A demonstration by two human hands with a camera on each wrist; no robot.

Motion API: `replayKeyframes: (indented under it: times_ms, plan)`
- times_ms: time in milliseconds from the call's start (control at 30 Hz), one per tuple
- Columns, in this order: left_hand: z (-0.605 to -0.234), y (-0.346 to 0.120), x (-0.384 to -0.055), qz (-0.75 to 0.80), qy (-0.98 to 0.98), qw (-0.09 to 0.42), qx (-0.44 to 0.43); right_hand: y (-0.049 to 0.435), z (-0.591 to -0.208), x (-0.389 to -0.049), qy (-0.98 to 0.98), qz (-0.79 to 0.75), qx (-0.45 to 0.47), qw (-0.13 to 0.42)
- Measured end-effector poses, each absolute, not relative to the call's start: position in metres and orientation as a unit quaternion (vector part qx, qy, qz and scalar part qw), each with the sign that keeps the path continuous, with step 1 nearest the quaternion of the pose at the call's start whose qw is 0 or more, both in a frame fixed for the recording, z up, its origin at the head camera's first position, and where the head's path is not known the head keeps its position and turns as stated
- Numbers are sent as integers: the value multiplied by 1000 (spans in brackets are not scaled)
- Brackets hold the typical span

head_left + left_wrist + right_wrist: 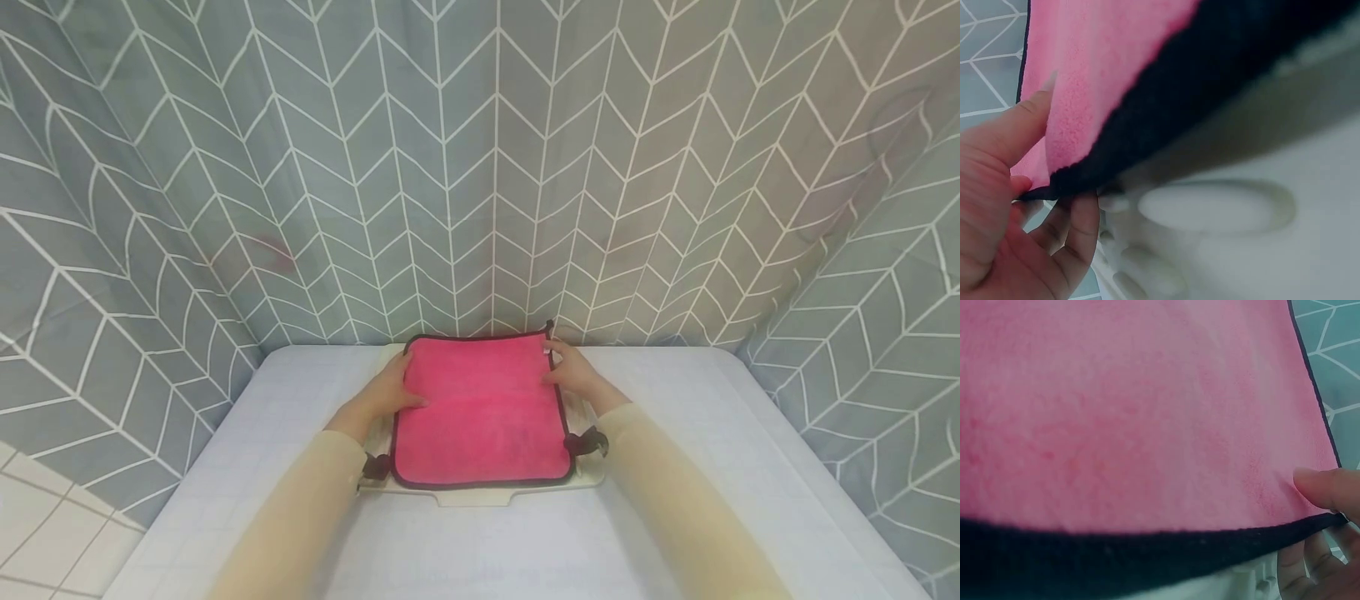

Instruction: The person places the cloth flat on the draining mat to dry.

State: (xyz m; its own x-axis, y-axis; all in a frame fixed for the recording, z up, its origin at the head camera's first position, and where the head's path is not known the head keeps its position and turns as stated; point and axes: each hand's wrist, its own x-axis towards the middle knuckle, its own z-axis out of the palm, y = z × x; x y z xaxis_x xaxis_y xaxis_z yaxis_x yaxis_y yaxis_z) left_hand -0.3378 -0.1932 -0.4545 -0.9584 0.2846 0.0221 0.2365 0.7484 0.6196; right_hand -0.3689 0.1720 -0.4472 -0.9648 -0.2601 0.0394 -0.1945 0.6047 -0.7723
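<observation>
A pink towel (480,417) with a dark border is spread over a pale plastic tray-like board (472,498) on the table. My left hand (386,387) grips its left edge, thumb on top and fingers underneath, as the left wrist view shows with the cloth (1085,112) lifted over the board's slotted surface (1216,206). On the opposite edge, near the far right corner, my right hand (573,371) pinches the towel between thumb and fingers. In the right wrist view the thumb (1319,487) lies on the pink side (1116,425). Most of the board is hidden beneath the cloth.
A white-covered table (675,433) extends to both sides of the board. Behind it and at both sides hangs a grey curtain (465,167) with white chevron lines. Pale floor tiles (45,525) show at the lower left. Dark straps (587,442) are on the wrists.
</observation>
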Motion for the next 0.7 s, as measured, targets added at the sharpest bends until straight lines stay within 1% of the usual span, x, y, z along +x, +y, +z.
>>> replayKeyframes:
  times_ms: [167, 367, 567, 700]
  plan:
    - [-456, -192, -339, 317, 936, 39, 147, 171, -451, -372, 905, -398, -149, 34]
    - [-454, -187, -337, 322, 935, 43, 145, 171, -457, -373, 908, -388, -151, 51]
    - [-454, -185, -337, 297, 945, 54, 125, 171, -459, -372, 912, -371, -174, 31]
    - [-452, -185, -336, 271, 954, 75, 108, 170, -459, -372, 915, -360, -181, 31]
